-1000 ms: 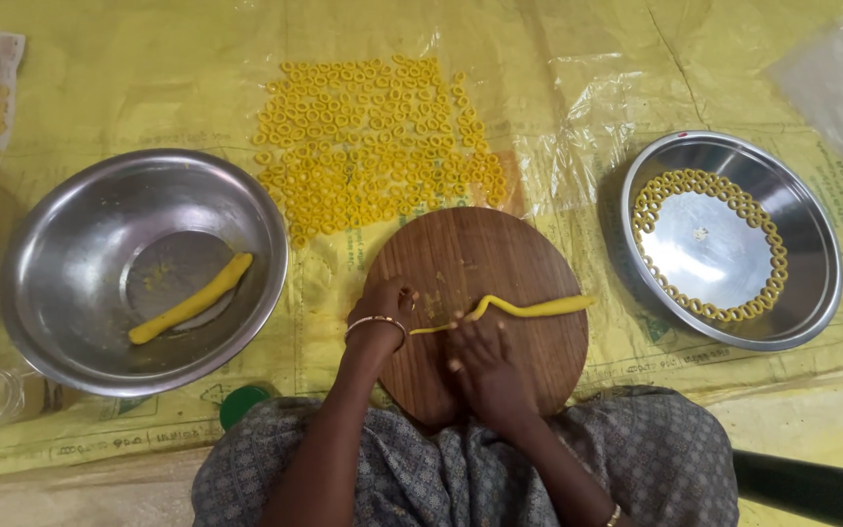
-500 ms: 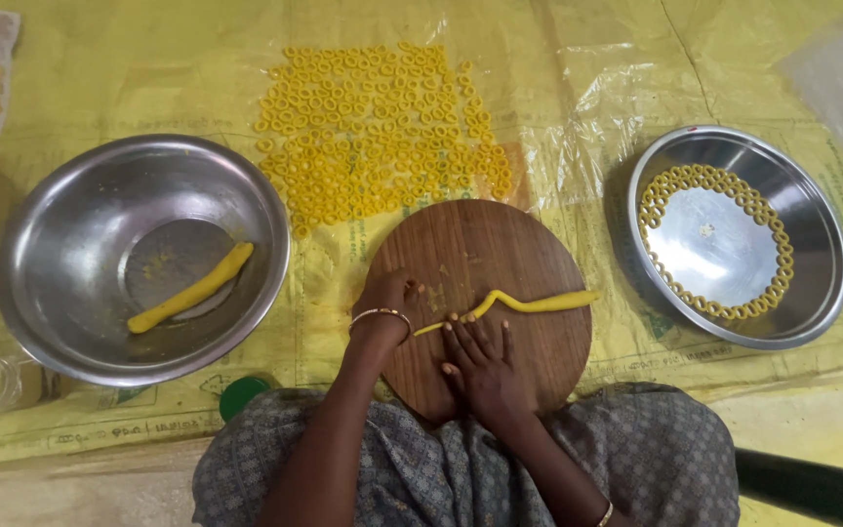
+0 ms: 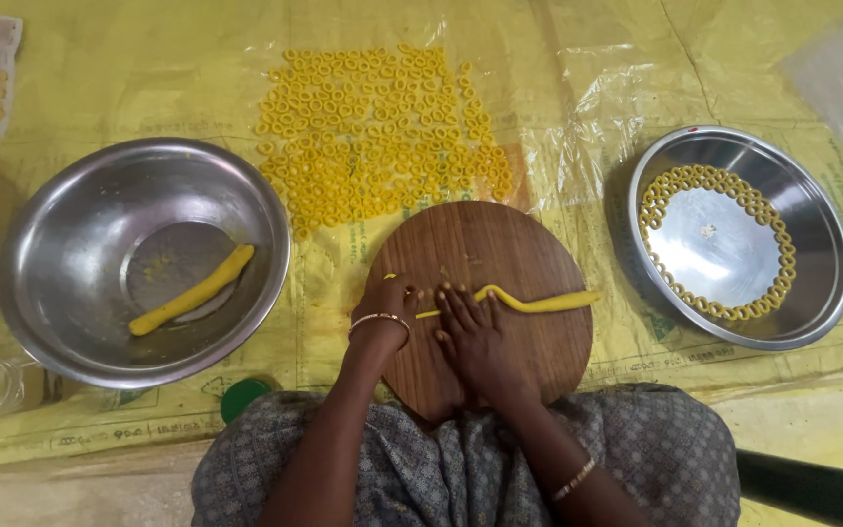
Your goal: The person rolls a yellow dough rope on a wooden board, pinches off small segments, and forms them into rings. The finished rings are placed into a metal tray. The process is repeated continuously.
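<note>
A round wooden board lies in front of me. Across it runs a thin yellow dough rope, thicker at its right end. My right hand presses flat on the rope's left part, fingers spread. My left hand, with a bangle at the wrist, rests at the board's left edge with its fingers curled on the thin left end of the rope.
A steel bowl at the left holds a thick dough roll. A steel plate at the right has dough rings along its rim. Many small yellow rings lie on the yellow plastic sheet beyond the board.
The rope's right end has crept slightly farther right on the board as the right hand presses it. The hands stay in nearly the same place.
</note>
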